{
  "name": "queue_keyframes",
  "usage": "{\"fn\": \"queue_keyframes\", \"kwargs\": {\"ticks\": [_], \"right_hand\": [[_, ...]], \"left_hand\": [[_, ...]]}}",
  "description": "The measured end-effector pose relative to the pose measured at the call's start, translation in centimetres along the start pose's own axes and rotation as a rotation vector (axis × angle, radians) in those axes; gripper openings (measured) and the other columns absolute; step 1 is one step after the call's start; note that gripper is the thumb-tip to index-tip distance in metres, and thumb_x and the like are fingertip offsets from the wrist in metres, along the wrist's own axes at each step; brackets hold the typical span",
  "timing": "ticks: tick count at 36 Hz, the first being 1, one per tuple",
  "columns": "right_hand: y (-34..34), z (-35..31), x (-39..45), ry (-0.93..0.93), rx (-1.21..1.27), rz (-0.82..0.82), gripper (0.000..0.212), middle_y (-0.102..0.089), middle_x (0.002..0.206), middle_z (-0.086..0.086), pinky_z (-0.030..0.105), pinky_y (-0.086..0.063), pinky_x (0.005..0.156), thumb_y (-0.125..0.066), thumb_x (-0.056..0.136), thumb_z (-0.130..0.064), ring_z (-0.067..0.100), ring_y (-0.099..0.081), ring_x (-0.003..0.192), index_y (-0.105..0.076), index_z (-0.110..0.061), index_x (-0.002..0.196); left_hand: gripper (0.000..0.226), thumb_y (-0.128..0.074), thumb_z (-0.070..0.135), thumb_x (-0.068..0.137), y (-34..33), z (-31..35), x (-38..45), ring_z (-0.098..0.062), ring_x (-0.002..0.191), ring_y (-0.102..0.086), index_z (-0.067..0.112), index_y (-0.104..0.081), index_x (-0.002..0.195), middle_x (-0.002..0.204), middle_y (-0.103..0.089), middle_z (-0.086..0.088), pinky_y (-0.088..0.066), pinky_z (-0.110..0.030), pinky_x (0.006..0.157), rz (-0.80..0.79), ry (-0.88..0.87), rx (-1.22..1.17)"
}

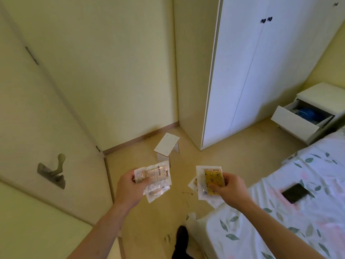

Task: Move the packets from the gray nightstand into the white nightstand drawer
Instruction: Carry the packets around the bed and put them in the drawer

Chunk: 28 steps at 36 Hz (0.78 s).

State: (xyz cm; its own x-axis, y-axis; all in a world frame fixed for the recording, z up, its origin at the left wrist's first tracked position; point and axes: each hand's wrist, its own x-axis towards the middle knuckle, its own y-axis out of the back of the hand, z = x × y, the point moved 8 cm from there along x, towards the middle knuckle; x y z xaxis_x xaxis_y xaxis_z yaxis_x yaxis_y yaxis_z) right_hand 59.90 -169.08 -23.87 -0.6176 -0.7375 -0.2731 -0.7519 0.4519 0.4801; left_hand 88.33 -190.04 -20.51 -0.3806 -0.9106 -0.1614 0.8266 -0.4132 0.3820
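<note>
Clear plastic packets are in the left hand, which reaches forward from the lower left with the bare forearm stretched out and the palm turned partly up. Its thumb lies over the near edge of the bundle and the fingers are curled below it, so the hand grips several packets at once; they spread out like a fan to the right of the fingers. The right hand comes in from the lower right at about the same height, well apart from the left one. It pinches a second bundle, with a yellow packet on top and paler ones under it, the thumb pressed on the front face and the fingers behind. Both bundles are held in the air above the light wooden floor. The white nightstand stands far at the right, beside the tall white wardrobe, and its upper drawer is pulled out; something blue lies inside, too blurred to tell what. A small white stool stands on the floor near the corner of the walls, beyond the hands. The bed with a leaf-pattern sheet fills the lower right, and a black flat object lies on it. A door with a metal handle is at the left. One dark shoe shows at the bottom.
</note>
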Motion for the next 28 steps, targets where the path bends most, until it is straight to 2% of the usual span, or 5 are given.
{"fn": "queue_keyframes", "kwargs": {"ticks": [7, 10, 16, 21, 28], "right_hand": [[-0.4, -2.6, 12.1, -0.046, 0.021, 0.028, 0.009, -0.076, 0.077, -0.011, 0.029, -0.061, 0.060, -0.077, 0.084, -0.022, 0.007, -0.072, 0.069, -0.077, -0.031, 0.084], [-0.2, -4.2, 17.0, -0.056, 0.006, 0.032, 0.011, -0.076, 0.078, -0.013, 0.035, -0.063, 0.066, -0.076, 0.084, -0.020, 0.007, -0.072, 0.069, -0.077, -0.031, 0.084], [2.1, -6.8, 25.0, -0.066, 0.017, 0.080, 0.015, -0.076, 0.081, -0.018, 0.029, -0.063, 0.067, -0.076, 0.083, -0.021, 0.000, -0.072, 0.072, -0.076, -0.036, 0.085], [4.9, -6.9, 31.4, -0.119, 0.016, 0.176, 0.013, -0.076, 0.081, -0.018, 0.031, -0.063, 0.067, -0.078, 0.082, -0.023, 0.001, -0.072, 0.072, -0.077, -0.035, 0.088], [8.5, -6.2, 37.4, -0.208, 0.023, 0.363, 0.016, -0.074, 0.079, -0.025, 0.018, -0.055, 0.058, -0.079, 0.080, -0.025, -0.005, -0.070, 0.070, -0.077, -0.038, 0.090]], "left_hand": [[0.018, -0.080, 0.018, 0.084, -2.1, 3.4, 13.4, -0.003, 0.076, -0.071, 0.032, -0.074, 0.093, 0.088, -0.076, 0.015, -0.052, -0.019, 0.059, -0.055, 0.003, 0.036], [0.016, -0.080, 0.021, 0.084, -2.8, 4.8, 18.9, 0.000, 0.076, -0.070, 0.033, -0.074, 0.092, 0.087, -0.075, 0.019, -0.050, -0.015, 0.056, -0.064, 0.006, 0.051], [0.020, -0.080, 0.016, 0.083, -6.4, 7.2, 28.6, -0.003, 0.073, -0.071, 0.034, -0.074, 0.087, 0.085, -0.076, 0.017, -0.051, -0.020, 0.057, -0.147, 0.004, 0.040], [0.016, -0.080, 0.017, 0.083, -10.9, 10.1, 37.2, 0.001, 0.072, -0.070, 0.030, -0.074, 0.090, 0.083, -0.075, 0.021, -0.050, -0.015, 0.054, -0.246, -0.017, 0.049], [0.019, -0.078, 0.016, 0.083, -19.1, 14.7, 47.8, 0.001, 0.072, -0.069, 0.034, -0.071, 0.087, 0.081, -0.074, 0.023, -0.051, -0.025, 0.062, -0.441, -0.081, 0.104]]}}
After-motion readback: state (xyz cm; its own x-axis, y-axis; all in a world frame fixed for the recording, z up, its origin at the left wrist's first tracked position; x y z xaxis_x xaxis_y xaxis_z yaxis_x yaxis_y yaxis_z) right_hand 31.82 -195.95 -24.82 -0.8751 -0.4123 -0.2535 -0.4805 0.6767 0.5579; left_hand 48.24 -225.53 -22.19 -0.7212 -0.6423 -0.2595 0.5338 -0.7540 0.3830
